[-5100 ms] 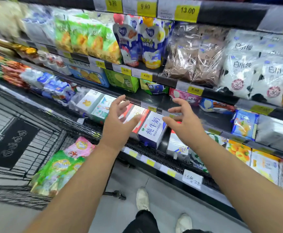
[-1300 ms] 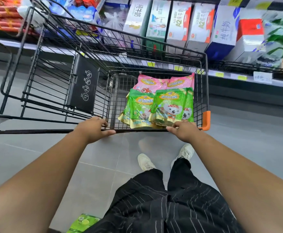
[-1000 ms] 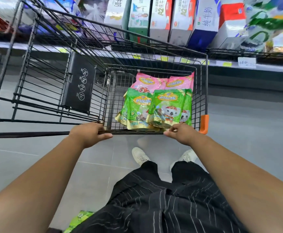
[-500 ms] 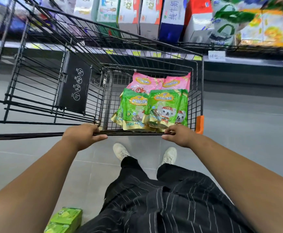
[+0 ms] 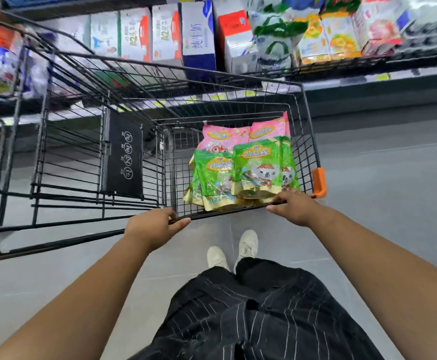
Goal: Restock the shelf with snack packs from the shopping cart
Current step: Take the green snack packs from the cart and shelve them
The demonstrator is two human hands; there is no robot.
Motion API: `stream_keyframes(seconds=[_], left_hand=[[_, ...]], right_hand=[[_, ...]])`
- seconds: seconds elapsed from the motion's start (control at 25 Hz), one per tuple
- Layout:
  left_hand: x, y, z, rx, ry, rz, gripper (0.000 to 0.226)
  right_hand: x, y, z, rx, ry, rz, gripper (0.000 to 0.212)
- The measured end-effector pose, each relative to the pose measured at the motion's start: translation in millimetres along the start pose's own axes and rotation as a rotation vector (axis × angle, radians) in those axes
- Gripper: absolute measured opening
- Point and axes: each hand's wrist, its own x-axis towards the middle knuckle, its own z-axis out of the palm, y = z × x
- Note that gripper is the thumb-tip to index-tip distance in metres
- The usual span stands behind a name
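A black wire shopping cart (image 5: 238, 100) stands in front of me on the grey floor. In its near right corner lie several snack packs: green packs (image 5: 257, 168) on top of pink packs (image 5: 225, 139). My left hand (image 5: 152, 227) grips the cart's near rim at the left. My right hand (image 5: 294, 206) grips the same rim at the right, just below the green packs and beside the orange corner bumper (image 5: 319, 181). Beyond the cart, the lowest shelf (image 5: 420, 74) holds milk cartons (image 5: 198, 38) and bags.
A black panel with round icons (image 5: 125, 159) hangs inside the cart at the left. My striped trousers and white shoes (image 5: 247, 245) are below the cart's rim. Open grey floor (image 5: 394, 178) lies to the right.
I turned from the shelf to the cart and took hold of its rim with both hands. In the last second the cart and the view have shifted right along the shelf.
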Motion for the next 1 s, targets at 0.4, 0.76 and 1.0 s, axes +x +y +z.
stream_keyframes(seconds=[0.4,0.76,1.0], left_hand=[[23,98,1,-0.044,-0.033,0.14,0.047],[33,231,-9,-0.063,-0.015,0.127,0.045],[45,329,-2,-0.05,0.02,0.098,0.049]], right_hand=[[-29,86,-12,-0.001,0.083,0.179,0.074],[-35,200,-72,0.031,0.094,0.182,0.069],[-42,288,-115,0.044,0.112,0.156,0.073]])
